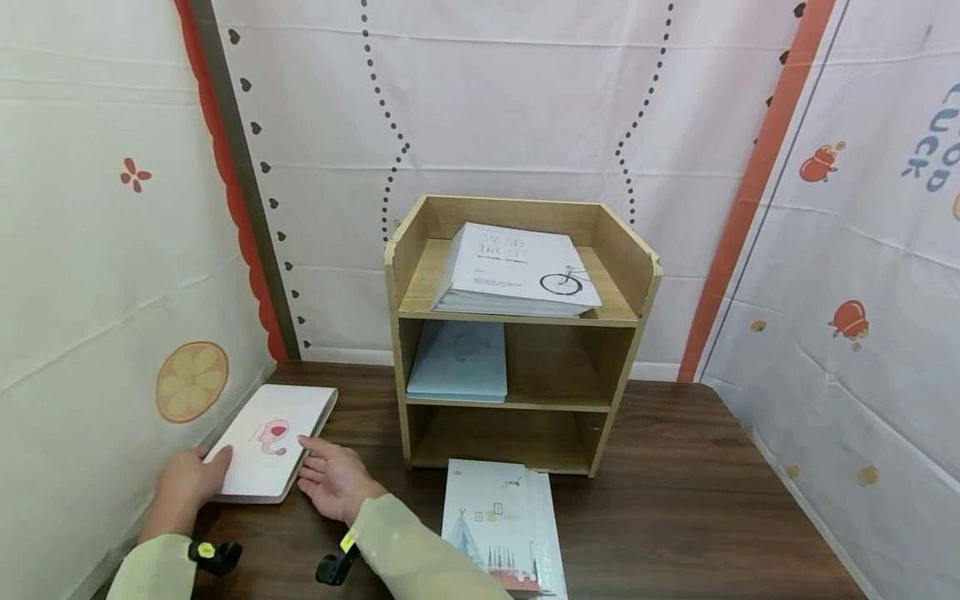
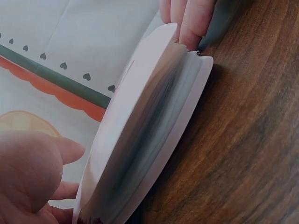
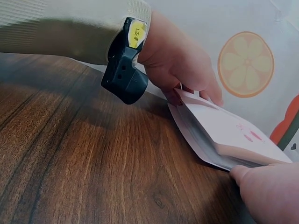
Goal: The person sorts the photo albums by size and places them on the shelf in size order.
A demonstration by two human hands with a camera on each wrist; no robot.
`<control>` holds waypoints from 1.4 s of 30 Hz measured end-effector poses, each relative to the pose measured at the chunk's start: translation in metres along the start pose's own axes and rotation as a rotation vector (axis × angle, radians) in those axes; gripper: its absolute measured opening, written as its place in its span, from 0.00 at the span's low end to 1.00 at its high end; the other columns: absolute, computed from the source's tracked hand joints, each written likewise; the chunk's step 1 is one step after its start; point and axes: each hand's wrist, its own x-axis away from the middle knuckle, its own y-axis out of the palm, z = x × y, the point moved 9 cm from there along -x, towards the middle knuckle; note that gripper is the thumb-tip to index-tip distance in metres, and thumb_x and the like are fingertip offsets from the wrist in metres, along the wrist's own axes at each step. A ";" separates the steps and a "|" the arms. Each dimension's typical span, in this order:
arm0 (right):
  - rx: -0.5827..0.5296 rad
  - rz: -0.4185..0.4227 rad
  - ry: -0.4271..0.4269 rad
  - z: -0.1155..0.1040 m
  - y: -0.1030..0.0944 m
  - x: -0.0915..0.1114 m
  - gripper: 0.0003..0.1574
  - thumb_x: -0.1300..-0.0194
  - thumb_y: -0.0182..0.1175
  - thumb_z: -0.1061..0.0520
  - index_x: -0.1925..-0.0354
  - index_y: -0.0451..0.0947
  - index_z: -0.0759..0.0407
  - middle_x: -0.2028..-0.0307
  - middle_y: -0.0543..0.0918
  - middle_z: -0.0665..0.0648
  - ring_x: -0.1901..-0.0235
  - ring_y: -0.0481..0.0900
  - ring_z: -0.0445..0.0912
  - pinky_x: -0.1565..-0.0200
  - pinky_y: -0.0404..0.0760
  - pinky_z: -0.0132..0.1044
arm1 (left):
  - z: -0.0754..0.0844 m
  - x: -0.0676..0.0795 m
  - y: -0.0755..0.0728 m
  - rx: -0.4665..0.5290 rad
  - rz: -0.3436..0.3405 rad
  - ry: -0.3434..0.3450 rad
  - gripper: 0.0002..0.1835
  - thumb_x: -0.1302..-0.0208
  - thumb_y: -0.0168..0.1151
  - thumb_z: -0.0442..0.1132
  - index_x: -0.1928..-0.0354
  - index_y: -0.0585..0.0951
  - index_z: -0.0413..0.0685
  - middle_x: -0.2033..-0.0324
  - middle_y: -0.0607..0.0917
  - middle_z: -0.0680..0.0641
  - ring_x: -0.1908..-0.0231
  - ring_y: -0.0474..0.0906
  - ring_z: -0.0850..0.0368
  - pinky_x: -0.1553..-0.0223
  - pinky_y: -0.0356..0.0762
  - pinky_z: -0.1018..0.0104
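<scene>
A white notebook (image 1: 258, 442) with a pink elephant on its cover lies on the left of the table, its pages (image 2: 156, 121) fanned slightly between the covers. My left hand (image 1: 187, 483) grips its near left edge, thumb over the cover; in the right wrist view that left hand (image 3: 182, 63) is at the far corner. At the opposite side, my right hand (image 1: 337, 479) touches the edge with extended fingers. The right hand's fingers (image 2: 198, 21) show behind the notebook's upper end in the left wrist view.
A three-level wooden shelf (image 1: 517, 323) stands mid-table. White books (image 1: 517, 267) fill its top, and light blue notebooks (image 1: 459, 362) lie on the middle level's left. Before it are white booklets (image 1: 487, 517) with a tent drawing, partly behind my right sleeve. Printed cloth (image 1: 97, 275) walls the table's sides.
</scene>
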 end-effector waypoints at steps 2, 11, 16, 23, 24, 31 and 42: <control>0.001 -0.001 -0.003 0.000 0.000 0.000 0.54 0.41 0.76 0.52 0.32 0.61 0.82 0.32 0.63 0.84 0.28 0.59 0.75 0.24 0.58 0.64 | 0.001 0.001 0.000 0.001 0.009 0.019 0.38 0.22 0.46 0.53 0.34 0.63 0.17 0.38 0.66 0.15 0.40 0.66 0.20 0.35 0.69 0.30; 0.011 0.014 -0.035 -0.003 -0.001 -0.002 0.45 0.38 0.74 0.55 0.35 0.66 0.81 0.35 0.69 0.82 0.31 0.66 0.73 0.26 0.63 0.64 | 0.002 0.004 -0.001 0.007 0.044 0.035 0.36 0.22 0.47 0.51 0.36 0.65 0.17 0.39 0.68 0.16 0.41 0.68 0.20 0.38 0.71 0.31; 0.028 0.023 -0.054 -0.007 -0.003 -0.004 0.42 0.38 0.73 0.56 0.37 0.68 0.79 0.37 0.72 0.80 0.34 0.71 0.70 0.27 0.67 0.63 | 0.003 0.007 -0.001 0.026 0.028 0.044 0.36 0.22 0.47 0.52 0.38 0.68 0.17 0.43 0.71 0.16 0.49 0.73 0.25 0.46 0.77 0.34; 0.027 0.062 -0.073 -0.015 -0.011 -0.005 0.42 0.40 0.75 0.56 0.37 0.69 0.77 0.37 0.71 0.81 0.39 0.76 0.66 0.32 0.76 0.57 | 0.000 0.010 -0.003 0.079 -0.009 0.023 0.36 0.23 0.48 0.53 0.39 0.71 0.18 0.42 0.73 0.18 0.48 0.74 0.25 0.49 0.79 0.37; 0.024 0.065 -0.072 -0.016 -0.011 -0.005 0.43 0.40 0.76 0.56 0.36 0.69 0.77 0.36 0.70 0.82 0.40 0.77 0.65 0.33 0.77 0.56 | 0.000 0.011 -0.003 0.086 -0.015 0.017 0.37 0.23 0.49 0.53 0.38 0.70 0.18 0.40 0.71 0.18 0.45 0.73 0.24 0.46 0.78 0.35; 0.044 0.056 -0.063 -0.019 -0.015 -0.007 0.36 0.38 0.74 0.52 0.40 0.74 0.72 0.36 0.70 0.81 0.47 0.79 0.61 0.37 0.80 0.52 | -0.003 0.019 -0.003 0.210 0.013 -0.009 0.38 0.24 0.54 0.52 0.34 0.67 0.18 0.35 0.67 0.18 0.35 0.65 0.21 0.35 0.69 0.31; 0.154 0.054 -0.113 -0.023 -0.008 -0.007 0.23 0.36 0.72 0.50 0.48 0.81 0.61 0.52 0.85 0.63 0.55 0.81 0.53 0.51 0.83 0.41 | -0.009 0.027 0.014 0.502 -0.068 -0.059 0.47 0.26 0.54 0.60 0.23 0.55 0.28 0.29 0.59 0.18 0.32 0.68 0.29 0.34 0.73 0.40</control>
